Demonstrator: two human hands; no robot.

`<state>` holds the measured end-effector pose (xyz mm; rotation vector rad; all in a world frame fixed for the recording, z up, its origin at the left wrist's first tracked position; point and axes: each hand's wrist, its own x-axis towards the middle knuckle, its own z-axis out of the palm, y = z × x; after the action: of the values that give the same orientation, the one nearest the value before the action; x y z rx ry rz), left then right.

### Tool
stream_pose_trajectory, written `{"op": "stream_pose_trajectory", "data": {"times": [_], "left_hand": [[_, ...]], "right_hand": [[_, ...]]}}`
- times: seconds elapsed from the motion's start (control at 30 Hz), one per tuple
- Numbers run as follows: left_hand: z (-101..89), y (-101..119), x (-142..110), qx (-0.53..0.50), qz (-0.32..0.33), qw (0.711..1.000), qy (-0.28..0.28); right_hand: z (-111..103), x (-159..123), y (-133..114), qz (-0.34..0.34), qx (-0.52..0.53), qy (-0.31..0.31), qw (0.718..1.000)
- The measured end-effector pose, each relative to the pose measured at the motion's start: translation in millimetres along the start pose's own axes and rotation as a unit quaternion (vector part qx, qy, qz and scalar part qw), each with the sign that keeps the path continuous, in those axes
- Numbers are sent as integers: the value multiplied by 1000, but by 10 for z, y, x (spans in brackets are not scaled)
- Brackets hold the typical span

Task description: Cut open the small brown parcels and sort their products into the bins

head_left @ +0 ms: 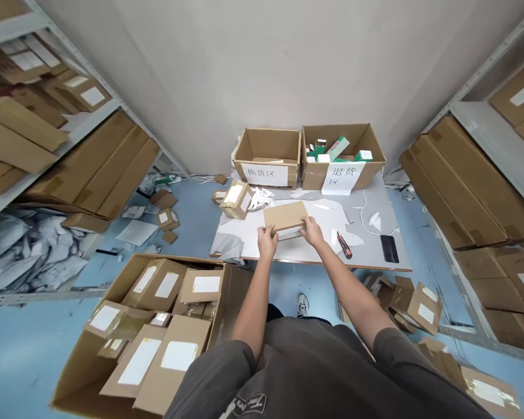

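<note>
- And there it was, the flat brown carton [284, 215], held up front and centre over the near-middle part of the tabletop [375, 201], a white strip showing along its near side!
- The left hand [267, 240] had the carton's left near corner, pinched between thumb and fingers.
- Over on the right, the right hand [311, 231] was pinching the other end, thumb on the near side; both forearms reached in from the near edge.
- Just right of that hand lay a red-and-black utility knife [344, 245], and farther right, a dark phone [389, 249] near the tabletop's right end, with a white cable [364, 218] curling behind it.
- Left of the carton sat a taped box [236, 199], crumpled paper [261, 198] right beside it.
- Along the far side, two open boxes side by side: the left box [293, 174] and the right box [375, 169], each with a handwritten sign on its front, green-and-white packs [337, 148] filling out the right one.
- Down at the near left, a big open carton [236, 297] stood on the blue floor [21, 355], loaded with labelled parcels [179, 337].
</note>
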<state>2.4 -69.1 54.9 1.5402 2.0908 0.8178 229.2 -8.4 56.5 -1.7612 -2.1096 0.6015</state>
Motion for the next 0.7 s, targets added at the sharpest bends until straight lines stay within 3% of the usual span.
{"op": "stream_pose_trajectory", "data": {"times": [0.2, 0.37, 0.53, 0.7], "left_hand": [[461, -495, 214, 15, -2, 994, -107], [621, -950, 370, 18, 6, 972, -232], [653, -1164, 432, -21, 25, 966, -256], [691, -1217, 435, -40, 14, 960, -278]], "right_hand": [[745, -26, 370, 73, 69, -10, 995], [1239, -140, 485, 121, 86, 4, 989], [1335, -289, 564, 148, 61, 7, 987], [1292, -260, 498, 174, 35, -41, 983]]}}
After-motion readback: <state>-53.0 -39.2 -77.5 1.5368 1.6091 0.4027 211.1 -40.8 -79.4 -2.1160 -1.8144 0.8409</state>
